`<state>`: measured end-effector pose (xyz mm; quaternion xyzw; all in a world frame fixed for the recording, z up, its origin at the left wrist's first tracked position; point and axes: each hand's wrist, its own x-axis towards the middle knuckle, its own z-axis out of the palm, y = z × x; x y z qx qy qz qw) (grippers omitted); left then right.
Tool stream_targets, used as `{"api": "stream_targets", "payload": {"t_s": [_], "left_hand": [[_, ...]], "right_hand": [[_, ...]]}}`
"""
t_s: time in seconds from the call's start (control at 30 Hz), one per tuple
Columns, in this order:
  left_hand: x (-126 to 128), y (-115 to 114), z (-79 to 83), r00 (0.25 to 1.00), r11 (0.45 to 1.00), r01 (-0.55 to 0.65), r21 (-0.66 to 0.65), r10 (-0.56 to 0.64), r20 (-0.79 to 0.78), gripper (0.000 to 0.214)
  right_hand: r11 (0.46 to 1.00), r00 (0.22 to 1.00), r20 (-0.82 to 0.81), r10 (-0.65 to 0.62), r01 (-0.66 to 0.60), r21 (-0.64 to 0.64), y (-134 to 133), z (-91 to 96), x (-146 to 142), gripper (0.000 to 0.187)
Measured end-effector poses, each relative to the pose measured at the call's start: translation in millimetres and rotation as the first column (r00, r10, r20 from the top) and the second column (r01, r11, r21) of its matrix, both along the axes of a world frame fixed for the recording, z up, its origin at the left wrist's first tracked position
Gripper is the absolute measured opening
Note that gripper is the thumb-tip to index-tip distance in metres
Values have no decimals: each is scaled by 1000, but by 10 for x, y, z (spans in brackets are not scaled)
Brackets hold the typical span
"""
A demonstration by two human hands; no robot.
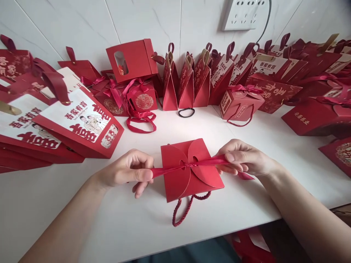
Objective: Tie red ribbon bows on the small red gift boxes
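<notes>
Red box (175,184) at frame centre, ribbon (210,161) taut across its top between two hands.
Left hand (135,170), left of centre: thumb and index pinched closed on one side of the ribbon, other fingers loosely curled. Right hand (240,157), right of centre: thumb closed against bent fingers, gripping the other side; ribbon tail (245,176) shows below it. Ribbon crosses in a twist at the middle, over the rounded flaps. Box sits on the white table (131,226); rope handle (182,218) lies off its near edge, lower centre. Black band (186,112) and a pink ribbon loop (141,126) lie above it in frame. White-labelled carton (82,117) at left, bow-topped carton (240,106) upper right, socket panel (244,16) top right.
</notes>
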<state>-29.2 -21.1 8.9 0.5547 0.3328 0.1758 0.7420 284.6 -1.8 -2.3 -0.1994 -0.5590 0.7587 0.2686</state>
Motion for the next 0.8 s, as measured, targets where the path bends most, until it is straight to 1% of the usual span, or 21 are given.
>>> {"api": "stream_targets", "payload": {"t_s": [0.2,0.47,0.53,0.67,0.8], "left_hand": [[10,-32,82,1000,1000,10,16,-10,-6,34],[-63,-17,53,1000,998,8,58,-8,1,34],[-74,-11,43,1000,998,13,56,-13,-2,33],[-87,-8,34,1000,998,16,56,-15,-16,32],[-75,-13,41,999,999,40,19,-40,-17,32]], "right_hand": [[997,999,26,-33,31,66,-1,55,22,41],[983,977,209,-43,3,186,34,38,156,40],[978,969,244,-35,-16,206,43,33,180,41],[972,969,248,3,-61,227,65,37,191,43],[971,966,254,53,-109,214,78,62,180,43]]}}
